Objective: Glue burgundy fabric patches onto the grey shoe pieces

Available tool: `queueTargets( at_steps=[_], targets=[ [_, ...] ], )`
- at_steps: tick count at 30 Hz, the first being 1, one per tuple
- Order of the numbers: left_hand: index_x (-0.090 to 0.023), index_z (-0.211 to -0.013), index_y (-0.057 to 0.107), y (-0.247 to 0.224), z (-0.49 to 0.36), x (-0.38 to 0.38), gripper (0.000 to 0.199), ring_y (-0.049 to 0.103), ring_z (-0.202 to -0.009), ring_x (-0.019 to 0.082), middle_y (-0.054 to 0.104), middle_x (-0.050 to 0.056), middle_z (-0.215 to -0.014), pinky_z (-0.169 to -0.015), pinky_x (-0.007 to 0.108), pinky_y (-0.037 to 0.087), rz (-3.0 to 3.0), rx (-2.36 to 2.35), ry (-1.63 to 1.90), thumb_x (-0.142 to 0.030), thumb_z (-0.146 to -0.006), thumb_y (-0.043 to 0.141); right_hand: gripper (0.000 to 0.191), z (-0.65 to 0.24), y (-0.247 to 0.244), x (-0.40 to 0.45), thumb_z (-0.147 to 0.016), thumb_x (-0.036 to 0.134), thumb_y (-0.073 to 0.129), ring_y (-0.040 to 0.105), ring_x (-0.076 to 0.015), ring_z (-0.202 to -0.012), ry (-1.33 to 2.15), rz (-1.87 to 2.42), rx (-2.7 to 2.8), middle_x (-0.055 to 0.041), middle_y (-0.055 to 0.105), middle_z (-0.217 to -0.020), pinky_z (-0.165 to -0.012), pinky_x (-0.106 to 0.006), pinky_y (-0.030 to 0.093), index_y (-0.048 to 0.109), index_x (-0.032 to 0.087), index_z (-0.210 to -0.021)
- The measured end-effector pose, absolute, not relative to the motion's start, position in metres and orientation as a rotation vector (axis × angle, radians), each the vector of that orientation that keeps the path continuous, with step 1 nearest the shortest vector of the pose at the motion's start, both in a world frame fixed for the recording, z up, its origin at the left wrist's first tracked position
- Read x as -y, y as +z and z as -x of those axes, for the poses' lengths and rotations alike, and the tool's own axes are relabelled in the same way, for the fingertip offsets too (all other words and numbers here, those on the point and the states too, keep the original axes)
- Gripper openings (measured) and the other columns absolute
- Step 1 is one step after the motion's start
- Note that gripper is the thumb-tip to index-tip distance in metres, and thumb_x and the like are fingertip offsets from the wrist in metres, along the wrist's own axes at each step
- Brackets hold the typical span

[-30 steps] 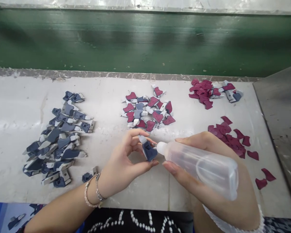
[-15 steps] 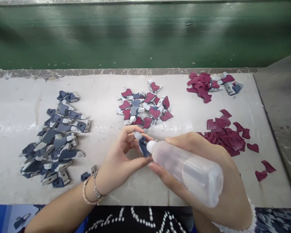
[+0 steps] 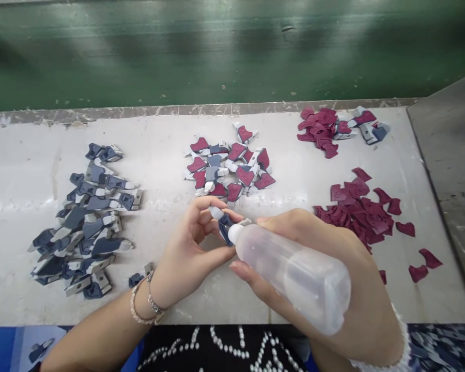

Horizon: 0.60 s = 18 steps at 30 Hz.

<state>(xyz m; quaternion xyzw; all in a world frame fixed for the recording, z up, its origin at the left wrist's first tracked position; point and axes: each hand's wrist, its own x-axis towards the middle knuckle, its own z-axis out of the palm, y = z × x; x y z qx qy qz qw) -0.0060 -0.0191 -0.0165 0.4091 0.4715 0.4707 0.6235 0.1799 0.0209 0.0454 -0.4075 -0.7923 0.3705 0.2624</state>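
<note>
My left hand (image 3: 191, 253) pinches a small navy and grey plastic part (image 3: 225, 226) between thumb and fingers, its recessed navy face turned up. Wrapped in my right hand (image 3: 318, 258) is a translucent squeeze bottle (image 3: 290, 276), tilted with its white tip at the part. Whether the tip touches the part, I cannot tell. Some clear or whitish liquid seems to show inside the bottle. Just beyond my hands lies a cluster of grey parts with maroon inlays (image 3: 236, 175).
Navy and grey parts (image 3: 89, 227) are heaped at the left. Maroon pieces (image 3: 356, 212) lie loose at the right, with another maroon pile (image 3: 318, 129) behind them. A green wall (image 3: 217, 57) runs along the back and a metal panel (image 3: 449, 155) bounds the right side.
The bottle and the held part have shifted slightly left and up in the picture, with both hands. The view has also moved a little. Both grips stay the same.
</note>
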Motion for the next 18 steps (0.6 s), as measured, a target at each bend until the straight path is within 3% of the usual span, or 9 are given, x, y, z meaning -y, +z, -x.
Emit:
queueTargets(
  at_steps=[7,18],
  targets=[
    [-0.03,-0.117,0.05,-0.0162,0.0069,0.0185,0.051,0.067,-0.088,0.015,0.069,0.002,-0.106,-0.075,0.023,0.057,-1.016,-1.123,1.077,-0.009,-0.078,0.076,0.021,-0.1816,0.0495,-0.0192,-0.083,0.03,0.074,0.063,-0.0129,-0.057,0.978,1.139,2.182,0.0038,0.063,-0.075,-0.051,-0.026,0.052,0.055,0.025,-0.09],
    [-0.029,-0.117,0.05,-0.0134,0.0084,0.0159,0.05,0.066,-0.089,0.014,0.069,0.001,-0.107,-0.077,0.023,0.054,-1.047,-1.15,1.069,-0.009,-0.079,0.075,0.027,-0.1833,0.0504,-0.0209,-0.083,0.037,0.076,0.061,-0.0081,-0.057,1.005,1.122,2.173,0.0066,0.061,-0.075,-0.05,-0.021,0.05,0.054,0.025,-0.093]
  ],
)
